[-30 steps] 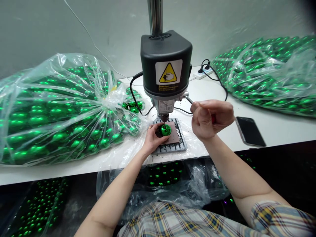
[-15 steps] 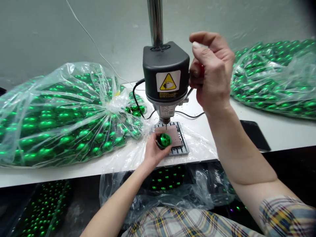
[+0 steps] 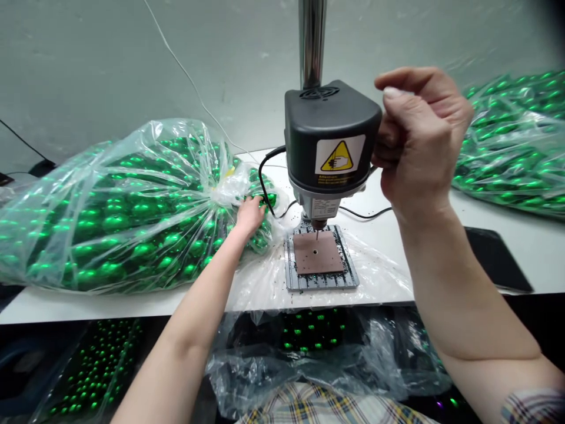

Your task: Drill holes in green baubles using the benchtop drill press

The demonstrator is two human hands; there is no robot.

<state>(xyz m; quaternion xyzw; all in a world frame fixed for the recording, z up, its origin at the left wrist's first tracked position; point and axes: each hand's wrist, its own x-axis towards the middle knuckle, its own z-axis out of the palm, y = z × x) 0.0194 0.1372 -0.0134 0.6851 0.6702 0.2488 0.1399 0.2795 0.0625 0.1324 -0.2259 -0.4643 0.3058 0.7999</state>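
**Drill plate bare, one hand in the bag of balls**

The small bench drill (image 3: 332,138) stands with its head raised and the bit clear of the brown pad (image 3: 318,252) on the grey base plate (image 3: 320,281). Nothing sits on that pad; only a small hole shows in it, and dark specks lie scattered around the plate. By my reading, the spot under the bit waits for a piece and no drilling is under way.

The right hand (image 3: 419,135) is curled into a closed fist beside the drill head, up where its lever would be; the lever itself is hidden behind the fingers, so I cannot tell for sure what it grips. The left hand (image 3: 250,215) reaches to the mouth of the big clear bag of green balls (image 3: 119,212), fingers loosely spread over the balls there, none plainly held.

A black cord (image 3: 267,182) loops just beside that hand. A second bag (image 3: 512,147) lies on the right, a dark phone (image 3: 497,259) near the table edge, and more green balls in a bag below the table (image 3: 304,335).
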